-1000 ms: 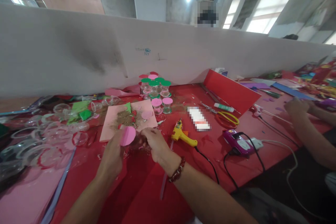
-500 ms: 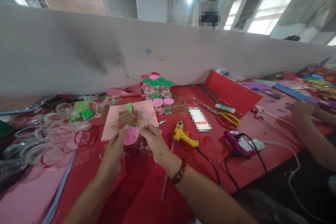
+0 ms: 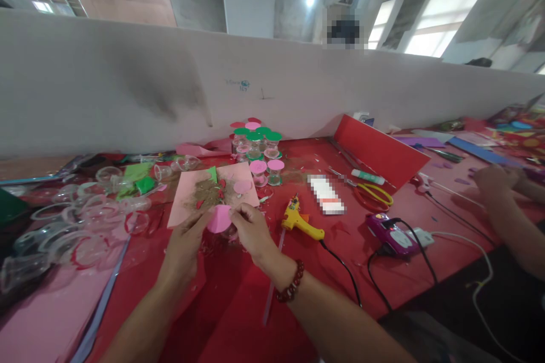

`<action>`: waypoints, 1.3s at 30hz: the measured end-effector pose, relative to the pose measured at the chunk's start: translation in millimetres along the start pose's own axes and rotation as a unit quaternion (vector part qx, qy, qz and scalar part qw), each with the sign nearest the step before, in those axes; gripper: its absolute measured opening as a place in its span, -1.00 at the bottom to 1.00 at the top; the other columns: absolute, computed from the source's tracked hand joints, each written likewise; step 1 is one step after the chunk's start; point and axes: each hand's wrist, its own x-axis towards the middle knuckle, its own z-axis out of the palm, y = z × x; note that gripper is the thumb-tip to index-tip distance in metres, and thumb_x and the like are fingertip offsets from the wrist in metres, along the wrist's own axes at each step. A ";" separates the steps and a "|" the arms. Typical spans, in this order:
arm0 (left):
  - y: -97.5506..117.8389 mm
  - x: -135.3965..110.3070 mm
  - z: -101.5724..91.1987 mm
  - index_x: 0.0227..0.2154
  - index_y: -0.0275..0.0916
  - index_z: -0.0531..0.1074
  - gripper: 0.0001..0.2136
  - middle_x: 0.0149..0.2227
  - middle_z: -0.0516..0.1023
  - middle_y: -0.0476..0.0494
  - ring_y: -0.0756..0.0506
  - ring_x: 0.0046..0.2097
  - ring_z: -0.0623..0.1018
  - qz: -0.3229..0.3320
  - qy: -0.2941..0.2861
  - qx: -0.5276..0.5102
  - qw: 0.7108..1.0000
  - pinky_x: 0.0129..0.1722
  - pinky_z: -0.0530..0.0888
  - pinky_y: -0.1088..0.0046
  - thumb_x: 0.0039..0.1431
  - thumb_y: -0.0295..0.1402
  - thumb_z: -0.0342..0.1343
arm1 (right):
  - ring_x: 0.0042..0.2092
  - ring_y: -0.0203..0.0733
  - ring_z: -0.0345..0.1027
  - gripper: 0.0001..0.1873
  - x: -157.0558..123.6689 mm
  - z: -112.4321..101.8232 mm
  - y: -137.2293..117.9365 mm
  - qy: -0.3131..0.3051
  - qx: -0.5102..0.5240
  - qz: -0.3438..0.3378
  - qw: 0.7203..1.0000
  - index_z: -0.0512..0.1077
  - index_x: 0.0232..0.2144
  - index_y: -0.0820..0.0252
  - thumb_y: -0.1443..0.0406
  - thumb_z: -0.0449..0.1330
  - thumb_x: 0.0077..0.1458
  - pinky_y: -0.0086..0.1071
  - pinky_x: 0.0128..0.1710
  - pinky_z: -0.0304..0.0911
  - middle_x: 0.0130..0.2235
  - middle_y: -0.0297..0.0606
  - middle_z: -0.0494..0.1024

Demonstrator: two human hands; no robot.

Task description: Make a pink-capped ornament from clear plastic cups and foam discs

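A pink paper disc [image 3: 219, 219] is held low over the red table, between my two hands. My left hand [image 3: 185, 247] pinches its left edge. The fingers of my right hand [image 3: 254, 236] are closed at its right edge. Something clear, perhaps a plastic cup, shows partly beneath the disc; my fingers hide the rest. Just beyond lies a pink board [image 3: 181, 201] smeared with brown grit and scraps, with another pink disc [image 3: 242, 186] on it. Clear cups topped with green and pink discs [image 3: 256, 136] stand behind the board.
A yellow glue gun [image 3: 302, 224] lies to the right, its cord running forward. Beyond it are yellow-handled scissors [image 3: 374, 193], a glue stick [image 3: 367, 176] and a purple power strip [image 3: 389, 236]. Clear plastic cups [image 3: 100, 210] crowd the left. Another person's arm [image 3: 508, 210] reaches in at right.
The pink disc has tilted and come slightly right. My right fingers, previously just off its edge, now meet it. The view has shifted slightly.
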 end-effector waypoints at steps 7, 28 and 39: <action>-2.3 3.9 -6.8 -0.45 -0.29 0.59 -0.75 -0.38 0.64 -0.15 -0.17 -0.25 0.57 0.002 -0.012 -0.002 1.000 -0.23 0.45 0.38 -0.17 -0.22 0.35 | -0.59 -0.37 0.16 -0.78 -2.4 0.4 -3.9 -0.011 0.028 0.012 0.999 0.25 -0.59 0.13 0.22 0.14 0.01 -0.49 -0.56 0.12 -0.65 -0.50 0.28; -12.7 16.2 -17.8 -0.40 -0.26 0.50 -0.71 -0.53 0.44 0.05 0.03 -0.50 0.35 0.051 0.036 -0.018 0.998 -0.45 0.28 0.50 -0.23 -0.28 0.36 | -0.57 -0.40 0.06 -0.72 14.7 -30.5 -29.3 0.238 0.107 -0.132 0.956 0.25 -0.52 0.13 0.09 0.19 0.00 -0.49 -0.57 0.00 -0.60 -0.52 0.24; -11.3 17.1 -17.5 -0.27 -0.26 0.46 -0.49 -0.56 0.52 -0.02 -0.07 -0.45 0.47 0.023 0.057 -0.065 0.996 -0.31 0.39 0.38 -0.23 0.01 0.31 | -0.60 -0.43 0.07 -0.70 100.4 -84.6 -93.2 0.306 0.003 -0.152 0.940 0.23 -0.64 0.17 0.23 0.21 0.00 -0.49 -0.61 -0.02 -0.65 -0.51 0.26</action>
